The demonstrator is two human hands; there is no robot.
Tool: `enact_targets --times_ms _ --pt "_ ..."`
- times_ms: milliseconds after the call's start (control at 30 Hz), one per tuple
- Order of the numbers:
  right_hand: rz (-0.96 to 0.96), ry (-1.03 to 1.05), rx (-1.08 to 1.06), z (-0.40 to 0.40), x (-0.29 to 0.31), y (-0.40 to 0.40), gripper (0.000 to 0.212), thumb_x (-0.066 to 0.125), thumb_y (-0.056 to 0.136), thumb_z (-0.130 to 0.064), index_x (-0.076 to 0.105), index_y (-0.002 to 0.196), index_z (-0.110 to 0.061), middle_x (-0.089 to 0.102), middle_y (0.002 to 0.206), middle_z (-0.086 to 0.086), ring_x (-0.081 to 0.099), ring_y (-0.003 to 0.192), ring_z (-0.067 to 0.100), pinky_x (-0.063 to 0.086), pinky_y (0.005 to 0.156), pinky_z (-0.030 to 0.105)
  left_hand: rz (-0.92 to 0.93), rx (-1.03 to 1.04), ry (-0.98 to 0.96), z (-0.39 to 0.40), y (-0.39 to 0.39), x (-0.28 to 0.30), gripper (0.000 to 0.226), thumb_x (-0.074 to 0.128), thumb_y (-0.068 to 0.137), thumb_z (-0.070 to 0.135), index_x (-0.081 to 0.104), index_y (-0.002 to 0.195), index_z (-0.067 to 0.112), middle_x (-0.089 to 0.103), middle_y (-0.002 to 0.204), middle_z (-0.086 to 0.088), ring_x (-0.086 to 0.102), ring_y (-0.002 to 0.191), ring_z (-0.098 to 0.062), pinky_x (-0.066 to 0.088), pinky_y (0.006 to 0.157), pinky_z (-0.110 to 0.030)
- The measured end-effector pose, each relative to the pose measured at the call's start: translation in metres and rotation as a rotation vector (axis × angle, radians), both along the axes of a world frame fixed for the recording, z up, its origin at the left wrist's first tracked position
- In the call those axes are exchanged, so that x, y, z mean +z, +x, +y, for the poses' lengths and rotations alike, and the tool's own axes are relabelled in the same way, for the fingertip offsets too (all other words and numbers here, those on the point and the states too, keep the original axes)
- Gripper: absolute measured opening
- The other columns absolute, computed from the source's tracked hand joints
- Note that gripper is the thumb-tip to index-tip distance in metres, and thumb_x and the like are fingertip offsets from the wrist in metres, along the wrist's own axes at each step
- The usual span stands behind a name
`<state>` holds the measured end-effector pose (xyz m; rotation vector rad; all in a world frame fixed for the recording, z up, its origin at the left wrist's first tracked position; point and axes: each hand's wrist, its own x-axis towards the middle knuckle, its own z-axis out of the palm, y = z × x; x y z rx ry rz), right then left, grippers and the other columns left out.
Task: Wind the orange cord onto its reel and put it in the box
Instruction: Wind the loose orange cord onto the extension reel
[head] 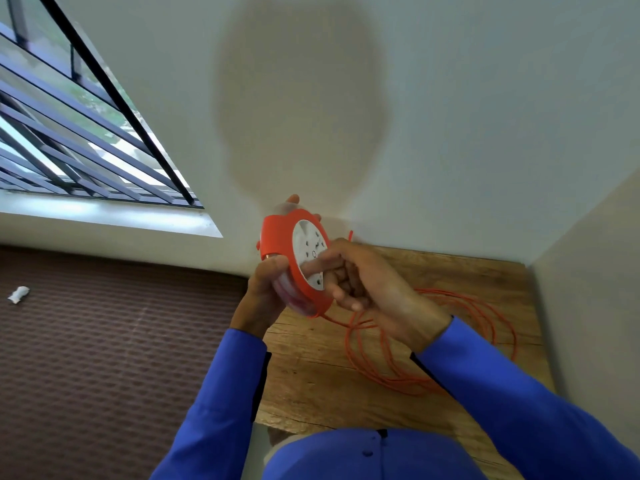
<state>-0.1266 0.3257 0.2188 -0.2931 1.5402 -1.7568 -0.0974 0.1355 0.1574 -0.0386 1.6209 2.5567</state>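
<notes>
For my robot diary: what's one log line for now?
left hand: holds reel | right hand: on reel face | cord: loose on table

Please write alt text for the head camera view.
Two hands hold an orange reel above a wooden table: left hand grips it, right hand touches its white face. Loose orange cord lies coiled on the table.

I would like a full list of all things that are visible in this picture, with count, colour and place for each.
reel: one, orange with white face, held up above the table
cord: one, orange, loose loops on the table, one end running to the reel
table: one, brown wood, in the corner
window: one, dark bars, upper left
mat: one, brown, textured, left
scrap: one, white, on the mat
left hand: one, blue sleeve, grips the reel
right hand: one, blue sleeve, fingers on the reel face
</notes>
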Motion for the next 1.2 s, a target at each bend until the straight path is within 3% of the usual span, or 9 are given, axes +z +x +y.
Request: enact_targets --times_ms 133,233,300,467,633,767,867,1100,1200 --pt "0.346 0.070 0.019 -0.002 -0.001 0.002 0.031 0.061 0.102 -0.037 0.084 0.101 -0.017 0.063 0.070 -0.009 0.052 0.054 0.002 0.045 0.057 0.017 0.062 -0.032 -0.048 -0.003 0.000 -0.001 0.083 0.087 0.070 0.071 0.076 0.133 0.018 0.073 0.122 -0.020 0.066 0.116 -0.039 0.045 0.110 -0.064" --pt "1.019 0.354 0.069 0.002 -0.001 -0.006 0.029 0.064 0.104 -0.015 0.079 0.125 -0.029 0.060 0.119 -0.011 0.061 0.102 0.001 0.054 0.077 0.011 0.022 -0.017 0.013 0.001 0.005 0.004 0.119 0.090 0.076 0.061 0.034 0.167 0.009 0.071 0.137 -0.014 0.071 0.118 -0.035 0.061 0.098 -0.053" --pt "1.354 0.509 0.173 0.005 -0.005 -0.010 0.042 0.069 0.102 -0.015 0.070 0.138 -0.037 0.049 0.152 0.004 0.062 0.126 0.021 0.063 0.086 0.025 0.028 0.008 0.038 0.000 0.006 0.001 0.125 0.090 0.077 0.058 0.022 0.171 0.012 0.069 0.137 -0.017 0.072 0.118 -0.036 0.064 0.093 -0.051" --pt "1.659 0.483 0.212 0.003 -0.011 -0.015 0.049 0.078 0.096 -0.015 0.069 0.142 -0.028 0.064 0.148 0.020 0.076 0.103 0.037 0.068 0.075 0.044 0.004 0.021 0.093 -0.006 0.009 -0.006 0.103 0.093 0.070 0.063 0.055 0.157 0.023 0.063 0.139 -0.024 0.066 0.118 -0.042 0.059 0.096 -0.056" --pt "1.284 0.389 -0.024 0.001 -0.012 -0.020 0.054 0.081 0.081 -0.057 0.072 0.133 -0.047 0.085 0.103 -0.011 0.067 0.067 -0.010 0.062 0.071 0.020 0.058 -0.017 0.117 -0.010 0.009 -0.005 0.100 0.087 0.076 0.064 0.052 0.159 0.020 0.062 0.144 -0.024 0.064 0.125 -0.042 0.055 0.103 -0.057" --pt "0.984 0.371 -0.239 -0.013 -0.018 -0.023 0.037 0.071 0.092 -0.067 0.085 0.108 -0.036 0.076 0.063 -0.003 0.068 0.053 0.011 0.054 0.052 0.027 0.021 -0.009 0.068 -0.008 0.010 -0.005 0.108 0.090 0.074 0.064 0.046 0.163 0.021 0.064 0.135 -0.024 0.065 0.117 -0.041 0.059 0.096 -0.054" --pt "0.977 0.408 -0.185 -0.018 -0.019 -0.027 0.040 0.062 0.099 -0.063 0.086 0.103 -0.031 0.078 0.071 -0.005 0.069 0.059 0.012 0.056 0.054 0.034 0.010 0.019 0.030 -0.004 0.012 -0.011 0.125 0.092 0.072 0.061 0.029 0.170 0.016 0.054 0.141 -0.033 0.063 0.118 -0.046 0.058 0.097 -0.056" --pt "0.996 0.547 0.112 -0.005 -0.012 -0.021 0.082 0.057 0.083 -0.079 0.054 0.153 -0.037 0.074 0.099 -0.022 0.069 0.077 -0.007 0.058 0.072 0.021 0.028 0.034 -0.011 -0.012 0.011 -0.006 0.129 0.094 0.071 0.060 0.025 0.171 0.018 0.058 0.135 -0.028 0.070 0.112 -0.039 0.061 0.089 -0.050" --pt "0.883 0.498 0.089 -0.007 -0.007 -0.015 0.081 0.062 0.083 -0.077 0.053 0.153 -0.036 0.077 0.095 -0.017 0.078 0.067 0.008 0.067 0.064 0.027 -0.002 0.048 -0.053 -0.009 0.014 -0.003 0.140 0.096 0.065 0.065 0.023 0.170 0.007 0.066 0.131 -0.025 0.074 0.109 -0.034 0.064 0.087 -0.044"
